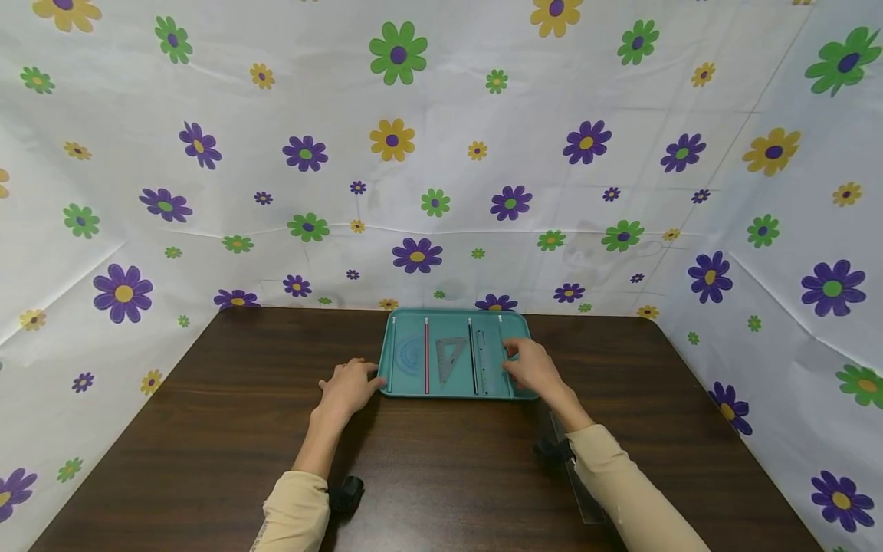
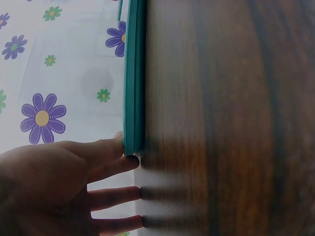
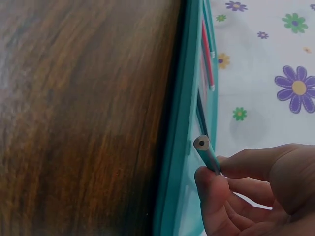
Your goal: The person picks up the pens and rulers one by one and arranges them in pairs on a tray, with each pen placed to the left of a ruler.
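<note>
Right hand (image 1: pixel 534 369) pinches a teal pencil (image 3: pixel 206 152) over the right side of the teal tray (image 1: pixel 407 387); slim, light, stiff, likely slippery, best gripped mid-shaft. Left hand (image 1: pixel 350 386), fingers (image 2: pixel 115 167) relaxed, touches the tray's near-left corner on the tabletop (image 1: pixel 207 399).

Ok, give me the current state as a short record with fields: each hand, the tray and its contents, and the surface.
left hand: fingers straight, touching the left edge of the teal plastic tray
right hand: pinches a teal pencil above the tray's right side
tray contents: clear protractor, red pencil, clear set square, black pencil, clear ruler
surface: dark wooden table
surround: white cloth with flowers
</note>
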Available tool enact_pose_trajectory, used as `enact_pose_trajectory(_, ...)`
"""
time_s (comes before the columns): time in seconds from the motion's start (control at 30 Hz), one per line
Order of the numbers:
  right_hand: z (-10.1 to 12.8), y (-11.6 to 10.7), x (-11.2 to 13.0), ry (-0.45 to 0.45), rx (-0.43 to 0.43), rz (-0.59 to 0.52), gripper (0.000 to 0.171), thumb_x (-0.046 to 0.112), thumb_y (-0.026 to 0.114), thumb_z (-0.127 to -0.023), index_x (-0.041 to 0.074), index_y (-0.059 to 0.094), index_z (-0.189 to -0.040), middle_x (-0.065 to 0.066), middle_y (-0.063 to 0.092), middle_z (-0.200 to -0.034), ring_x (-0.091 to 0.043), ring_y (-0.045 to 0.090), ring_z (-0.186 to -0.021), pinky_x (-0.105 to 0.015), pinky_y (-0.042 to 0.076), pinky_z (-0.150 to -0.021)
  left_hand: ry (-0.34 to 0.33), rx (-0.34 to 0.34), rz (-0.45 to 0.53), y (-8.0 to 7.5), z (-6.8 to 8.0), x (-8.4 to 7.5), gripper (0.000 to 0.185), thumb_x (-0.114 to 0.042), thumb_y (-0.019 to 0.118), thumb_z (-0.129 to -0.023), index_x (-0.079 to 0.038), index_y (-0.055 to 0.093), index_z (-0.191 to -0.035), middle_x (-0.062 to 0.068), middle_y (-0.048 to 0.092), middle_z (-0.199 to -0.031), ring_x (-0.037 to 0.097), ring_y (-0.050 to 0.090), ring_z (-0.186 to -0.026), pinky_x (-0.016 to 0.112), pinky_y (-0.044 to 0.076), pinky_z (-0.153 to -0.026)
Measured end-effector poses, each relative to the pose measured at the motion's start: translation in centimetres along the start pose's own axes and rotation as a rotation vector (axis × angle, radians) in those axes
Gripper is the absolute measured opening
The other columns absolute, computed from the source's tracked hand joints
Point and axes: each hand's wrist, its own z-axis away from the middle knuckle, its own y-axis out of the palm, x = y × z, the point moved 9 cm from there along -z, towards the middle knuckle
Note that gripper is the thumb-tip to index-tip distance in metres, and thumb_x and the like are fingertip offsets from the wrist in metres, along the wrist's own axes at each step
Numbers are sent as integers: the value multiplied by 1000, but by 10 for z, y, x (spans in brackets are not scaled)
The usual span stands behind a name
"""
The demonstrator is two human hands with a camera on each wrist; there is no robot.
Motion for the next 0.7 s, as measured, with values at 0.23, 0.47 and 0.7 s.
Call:
enact_pose_trajectory(0.23,-6,3,-1,9,-11,21,49,8,63,-93,-3,54,-140,-23,64,-127,-12,57,-46,-27,49,-48,-2,5,-4,0,0,1,49,-33,61,-99,-6,59,-139,25,44,-150,55,34,-138,84,20,-101)
enact_pose_trajectory(0.47,-9,10,-1,-14,-4,47,47,7,63,-93,-5,55,-138,-26,63,-127,-14,56,-45,-28,49,-47,-7,10,-1,-1,2,-1,48,-32,62,-99,-6,59,-138,26,44,-150,56,34,-138,84,20,-101)
enact_pose_trajectory(0.7,-11,17,2,-63,0,56,43,5,63,-94,-8,57,-135,-28,63,-128,-13,54,-41,-28,49,-47,-8,10,3,-1,1,1,50,-34,62,-98,-6,58,-139,26,43,-151,56,34,-138,84,20,-101)
